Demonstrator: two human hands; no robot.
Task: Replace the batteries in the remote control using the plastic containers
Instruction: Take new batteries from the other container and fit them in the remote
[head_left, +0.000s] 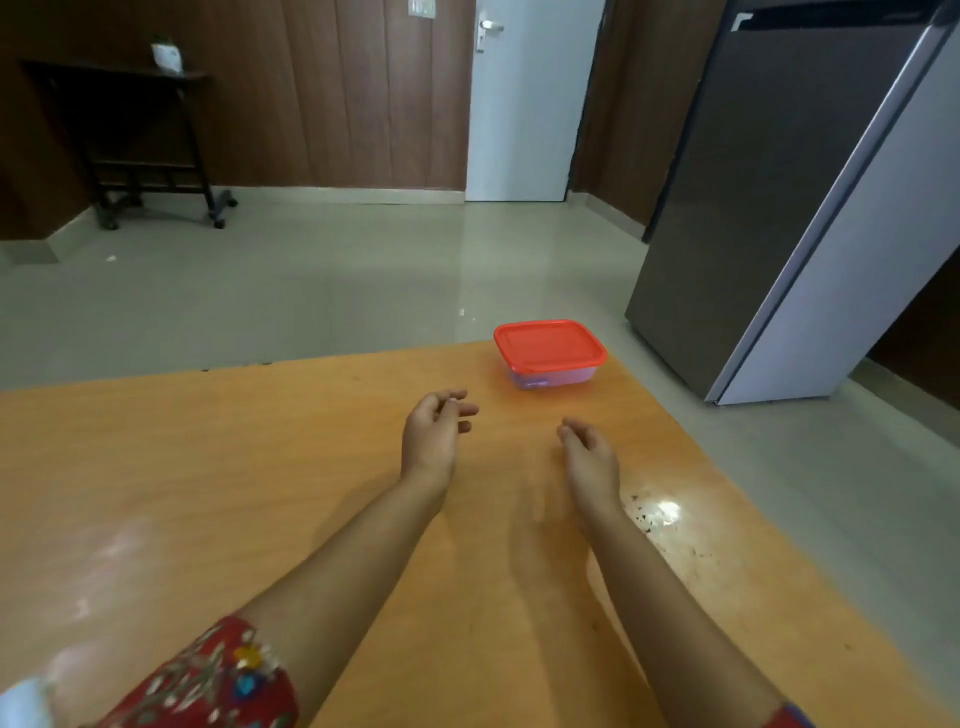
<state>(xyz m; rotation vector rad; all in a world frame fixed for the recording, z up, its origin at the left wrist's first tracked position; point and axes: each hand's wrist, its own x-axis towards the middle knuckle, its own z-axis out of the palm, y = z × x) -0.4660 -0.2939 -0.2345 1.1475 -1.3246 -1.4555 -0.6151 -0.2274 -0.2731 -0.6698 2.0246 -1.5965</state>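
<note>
one plastic container (551, 375) stands on the far right part of the table (208, 467), close to the far edge and not far from the right edge. its body is clear and its red lid (548, 344) sits flat on top, closed. something bluish shows through the wall, too blurred to name.

both hands are on the near side of the container, apart from it and from each other. the left hand (434, 431) is the nearer of the two to it, a little to its left, palm turned inward, fingers loosely curled with the tips pointing towards the container; it holds nothing. the right hand (589, 452) lies almost straight in front of the container, fingers relaxed and slightly bent, also holding nothing. whether either hand touches the tabletop i cannot tell. both forearms stretch in from the bottom edge, and a red patterned sleeve (208, 680) covers the left upper arm.

the table is orange wood, glossy, with a worn, speckled patch (660, 512) just right of the right wrist. beyond it is a pale shiny floor (311, 291). a grey refrigerator (769, 208) stands at the right, a white door (524, 104) at the back, and at the far left a dark side table (140, 130) on wheels with a small white pot (167, 54) on top
</note>
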